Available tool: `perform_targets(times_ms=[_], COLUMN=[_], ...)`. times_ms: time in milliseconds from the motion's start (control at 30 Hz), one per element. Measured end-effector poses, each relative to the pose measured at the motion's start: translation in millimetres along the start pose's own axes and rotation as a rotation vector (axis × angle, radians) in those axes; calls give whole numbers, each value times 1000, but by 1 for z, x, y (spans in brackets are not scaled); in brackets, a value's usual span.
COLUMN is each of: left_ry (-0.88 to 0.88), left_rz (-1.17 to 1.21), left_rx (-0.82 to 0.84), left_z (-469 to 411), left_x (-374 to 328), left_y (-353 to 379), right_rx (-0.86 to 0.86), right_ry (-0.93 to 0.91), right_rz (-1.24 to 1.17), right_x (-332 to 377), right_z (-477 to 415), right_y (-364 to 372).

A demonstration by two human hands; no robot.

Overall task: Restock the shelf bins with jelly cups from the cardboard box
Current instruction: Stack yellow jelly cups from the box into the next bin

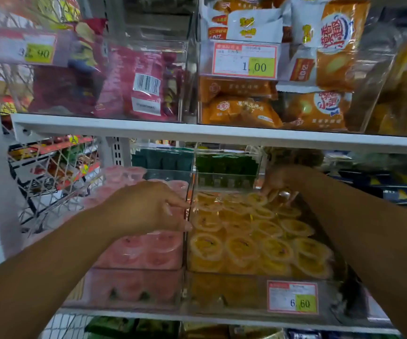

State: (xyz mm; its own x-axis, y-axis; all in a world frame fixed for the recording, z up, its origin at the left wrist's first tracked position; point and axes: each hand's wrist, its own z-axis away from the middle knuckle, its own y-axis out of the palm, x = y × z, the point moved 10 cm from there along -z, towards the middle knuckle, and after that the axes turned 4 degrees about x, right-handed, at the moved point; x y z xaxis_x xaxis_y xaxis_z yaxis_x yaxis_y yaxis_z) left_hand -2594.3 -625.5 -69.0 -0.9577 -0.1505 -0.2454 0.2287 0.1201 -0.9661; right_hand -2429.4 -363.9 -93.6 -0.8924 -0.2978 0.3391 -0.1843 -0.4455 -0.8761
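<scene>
- Head view: yellow jelly cups [253, 231] fill the yellow bin [222, 289], lids up, loosely layered.
- Judged light, thin-walled, with slick film lids; take one by its rim or sides, never press the lid.
- Right hand [280, 179] is at the yellow bin's back right corner, fingers down on the cups; cannot tell if it pinches one.
- Left hand [153, 206] is just left of the yellow bin, fingers straight, over pink jelly cups [138, 250].
- Upper shelf [197, 133] hangs low above the yellow bin, narrowing reach.
</scene>
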Motion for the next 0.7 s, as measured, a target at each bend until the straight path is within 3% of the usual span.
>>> perform_targets(times_ms=[167, 367, 533, 700], left_ry=[-12, -41, -41, -28], left_rz=[-14, 36, 41, 29], left_rx=[19, 35, 50, 61], left_z=[-1, -2, -3, -5], left_x=[-3, 1, 2, -2], left_y=[0, 2, 2, 3], right_rx=[-32, -131, -281, -191], right_ry=[-47, -133, -258, -288], right_rz=[20, -127, 54, 152], right_x=[2, -7, 3, 5], right_z=[3, 8, 13, 3], right_y=[0, -22, -27, -14])
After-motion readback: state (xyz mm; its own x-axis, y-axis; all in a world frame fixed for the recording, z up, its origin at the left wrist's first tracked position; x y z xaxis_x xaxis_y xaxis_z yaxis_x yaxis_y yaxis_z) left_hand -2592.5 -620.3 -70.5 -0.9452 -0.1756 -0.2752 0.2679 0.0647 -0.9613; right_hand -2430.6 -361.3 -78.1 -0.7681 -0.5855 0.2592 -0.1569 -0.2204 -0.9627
